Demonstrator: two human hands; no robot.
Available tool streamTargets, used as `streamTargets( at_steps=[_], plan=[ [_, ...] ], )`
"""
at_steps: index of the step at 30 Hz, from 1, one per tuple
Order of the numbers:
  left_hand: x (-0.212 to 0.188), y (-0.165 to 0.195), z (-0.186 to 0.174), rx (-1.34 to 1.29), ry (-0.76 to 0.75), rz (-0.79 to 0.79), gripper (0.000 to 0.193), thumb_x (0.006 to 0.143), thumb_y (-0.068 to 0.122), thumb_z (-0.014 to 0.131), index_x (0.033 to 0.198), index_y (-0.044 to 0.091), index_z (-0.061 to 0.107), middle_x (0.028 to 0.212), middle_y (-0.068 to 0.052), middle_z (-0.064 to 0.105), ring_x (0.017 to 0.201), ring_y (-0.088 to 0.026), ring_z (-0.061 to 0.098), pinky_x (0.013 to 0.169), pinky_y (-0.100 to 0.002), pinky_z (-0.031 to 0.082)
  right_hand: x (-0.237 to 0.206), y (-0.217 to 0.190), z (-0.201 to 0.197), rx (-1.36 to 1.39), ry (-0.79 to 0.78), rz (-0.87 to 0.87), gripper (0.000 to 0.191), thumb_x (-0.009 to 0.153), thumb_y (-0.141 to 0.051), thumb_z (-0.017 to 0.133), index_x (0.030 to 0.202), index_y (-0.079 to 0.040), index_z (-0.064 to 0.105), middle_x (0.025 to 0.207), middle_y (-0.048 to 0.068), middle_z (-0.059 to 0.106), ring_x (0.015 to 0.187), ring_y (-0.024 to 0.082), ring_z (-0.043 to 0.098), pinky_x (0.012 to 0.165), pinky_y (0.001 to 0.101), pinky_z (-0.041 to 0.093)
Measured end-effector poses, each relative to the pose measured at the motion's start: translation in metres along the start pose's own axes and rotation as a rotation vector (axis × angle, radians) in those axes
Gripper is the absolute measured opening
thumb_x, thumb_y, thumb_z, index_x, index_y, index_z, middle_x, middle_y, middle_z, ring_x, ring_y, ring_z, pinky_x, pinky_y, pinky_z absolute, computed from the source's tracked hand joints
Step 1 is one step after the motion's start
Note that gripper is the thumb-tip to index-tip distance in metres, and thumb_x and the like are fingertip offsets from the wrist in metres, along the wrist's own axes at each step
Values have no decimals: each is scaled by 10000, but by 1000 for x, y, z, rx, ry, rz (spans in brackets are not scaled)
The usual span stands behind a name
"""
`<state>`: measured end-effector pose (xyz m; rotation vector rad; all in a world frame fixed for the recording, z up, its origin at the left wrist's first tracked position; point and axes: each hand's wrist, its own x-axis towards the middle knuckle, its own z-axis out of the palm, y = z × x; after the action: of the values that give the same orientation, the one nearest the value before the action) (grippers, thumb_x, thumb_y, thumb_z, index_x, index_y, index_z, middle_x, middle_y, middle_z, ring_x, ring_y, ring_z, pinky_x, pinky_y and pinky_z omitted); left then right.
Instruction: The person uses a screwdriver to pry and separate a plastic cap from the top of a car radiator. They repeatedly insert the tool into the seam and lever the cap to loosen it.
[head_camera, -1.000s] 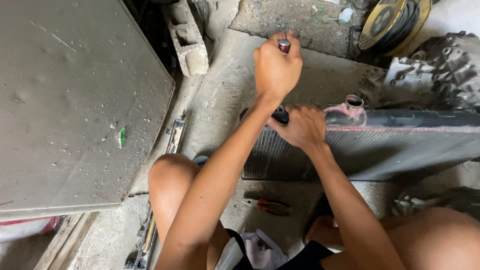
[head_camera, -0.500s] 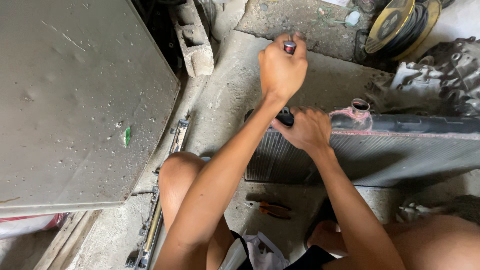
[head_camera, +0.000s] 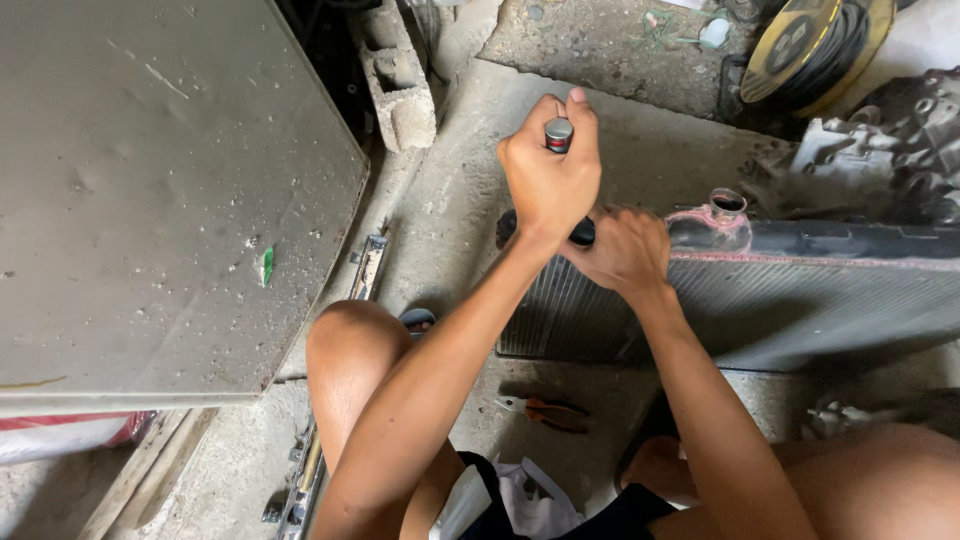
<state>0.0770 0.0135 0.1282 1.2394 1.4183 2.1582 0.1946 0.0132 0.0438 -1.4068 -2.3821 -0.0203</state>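
Observation:
My left hand (head_camera: 545, 185) is closed around the handle of a tool (head_camera: 558, 133) with a red band and a silver cap, held upright above the left end of a radiator (head_camera: 800, 300). My right hand (head_camera: 625, 250) grips the radiator's black top tank just below and to the right of the left hand. The tool's shaft and tip are hidden by both hands. The radiator lies across the concrete floor, fins facing me, with a pinkish filler neck (head_camera: 728, 203) to the right of my right hand.
A large grey metal panel (head_camera: 150, 200) fills the left side. A concrete block (head_camera: 400, 85) stands behind it. Orange-handled pliers (head_camera: 545, 410) lie on the floor between my knees. A yellow cable reel (head_camera: 800, 45) and a grey engine part (head_camera: 880, 150) sit at the back right.
Both hands stay at the radiator's left end with the same grips. The left hand shifts only slightly on the tool handle.

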Motion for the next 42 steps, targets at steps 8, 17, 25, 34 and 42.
streamTargets(
  at_steps=[8, 17, 25, 34, 42],
  plan=[
    [-7, -2, -9, -58, 9, 14, 388, 1020, 177, 646, 704, 22, 484, 523, -18, 426, 534, -36, 347, 471, -317, 310, -1, 1, 1, 12, 37, -45, 546, 730, -582, 781, 963, -89, 802, 775, 174, 739, 658, 364, 716, 623, 490, 562],
    [24, -17, 6, 94, -6, -57, 395, 986, 212, 636, 666, 10, 522, 498, -66, 459, 497, -114, 372, 484, -371, 364, -1, -2, 2, -28, -14, 2, 687, 831, -735, 676, 828, -56, 779, 698, 199, 712, 652, 381, 708, 604, 497, 557],
    [35, -27, 13, 104, -56, -114, 416, 984, 230, 616, 644, 3, 537, 492, -96, 503, 470, -162, 417, 494, -403, 397, 0, -3, 3, 5, -35, 35, 682, 843, -732, 650, 801, -63, 777, 642, 186, 698, 600, 372, 697, 577, 499, 546],
    [45, -35, 20, 166, -56, -193, 383, 936, 228, 614, 631, -1, 577, 497, -134, 594, 432, -242, 512, 533, -418, 459, -2, -1, 6, 13, 15, 14, 670, 851, -722, 660, 790, -66, 780, 656, 194, 694, 609, 379, 691, 573, 492, 542],
    [24, -16, 22, 172, -76, -45, 346, 966, 236, 624, 704, 14, 597, 543, -144, 562, 441, -236, 511, 515, -406, 446, 1, 2, 9, -26, -5, 16, 582, 793, -652, 726, 864, -78, 792, 747, 192, 733, 676, 380, 714, 624, 504, 555]
  ],
)
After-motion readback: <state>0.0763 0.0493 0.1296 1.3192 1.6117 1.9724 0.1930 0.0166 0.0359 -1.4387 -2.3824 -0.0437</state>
